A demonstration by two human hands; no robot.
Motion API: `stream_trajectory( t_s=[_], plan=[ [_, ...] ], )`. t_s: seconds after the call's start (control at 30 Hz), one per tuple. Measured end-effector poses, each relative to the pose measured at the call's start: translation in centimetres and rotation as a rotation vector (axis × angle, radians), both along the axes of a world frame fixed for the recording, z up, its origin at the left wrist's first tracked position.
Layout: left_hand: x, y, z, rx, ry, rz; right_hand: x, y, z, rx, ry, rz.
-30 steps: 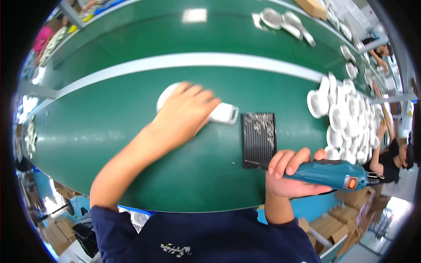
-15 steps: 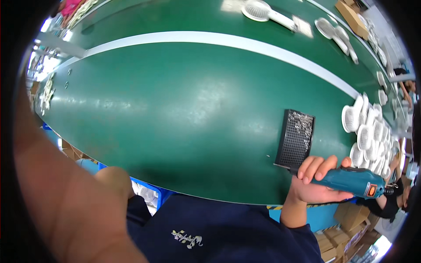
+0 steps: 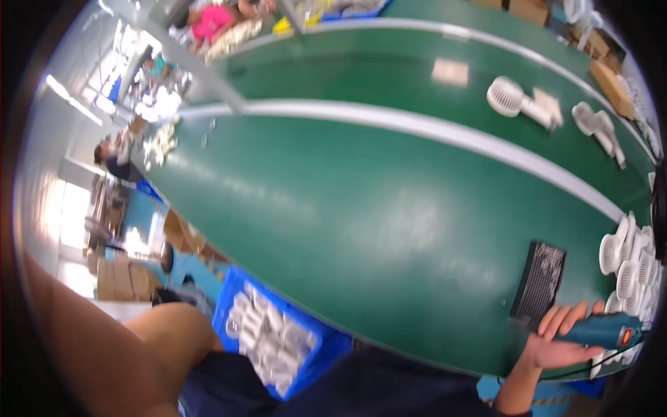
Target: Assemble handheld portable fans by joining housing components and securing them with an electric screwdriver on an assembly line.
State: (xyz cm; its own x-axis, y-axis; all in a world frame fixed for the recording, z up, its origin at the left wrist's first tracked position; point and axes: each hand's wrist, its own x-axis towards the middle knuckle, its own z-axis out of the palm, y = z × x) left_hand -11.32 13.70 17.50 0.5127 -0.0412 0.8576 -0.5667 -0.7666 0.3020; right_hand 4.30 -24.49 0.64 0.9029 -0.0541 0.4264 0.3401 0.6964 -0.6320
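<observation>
Fingers wrapped round its body, my right hand (image 3: 559, 333) grips a teal electric screwdriver (image 3: 597, 331) at the lower right. The tool's dark front end points left, close to the near end of a black gridded tray (image 3: 538, 281). Small shiny bits, seemingly screws, cover part of that tray. At the lower left my left arm shows large and blurred, bent at the elbow; the left hand itself lies outside the picture. Beyond the screwdriver, white handheld-fan-like pieces (image 3: 627, 271) with round slatted heads are piled at the right rim.
The green worktable (image 3: 313, 229) has a white divider strip (image 3: 417, 132) across it. Past it lie a white slatted piece (image 3: 511, 97) and a pair more. A blue crate (image 3: 229, 299) of white parts stands below the table edge. Other people are at the far left.
The view has swung left, so the table, tray and right hand appear farther right and lower. More of the blue crate and room shows. The right hand still grips the screwdriver.
</observation>
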Motion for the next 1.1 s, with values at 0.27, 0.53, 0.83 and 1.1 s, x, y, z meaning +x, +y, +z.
stream_trajectory(
  t_s=[0.27, 0.53, 0.83, 1.1],
  plan=[
    [-3.1, -0.6, -1.3, 0.174, 0.025, 0.424, 1.8, -1.2, -2.5, -0.072, 0.031, -0.017],
    [-35.9, -4.2, -35.1, -0.675, 1.418, 1.183, 0.4, -0.4, -1.5, -0.169, 0.161, -0.105],
    [-29.8, -6.8, -39.1, -0.953, 1.083, 1.076, 1.7, -0.1, -2.4, -0.179, 0.153, -0.059],
    [-27.8, 1.1, -38.7, -1.117, 0.612, 1.579, 1.0, 1.0, -1.7, -0.245, 0.235, -0.142]
  ],
)
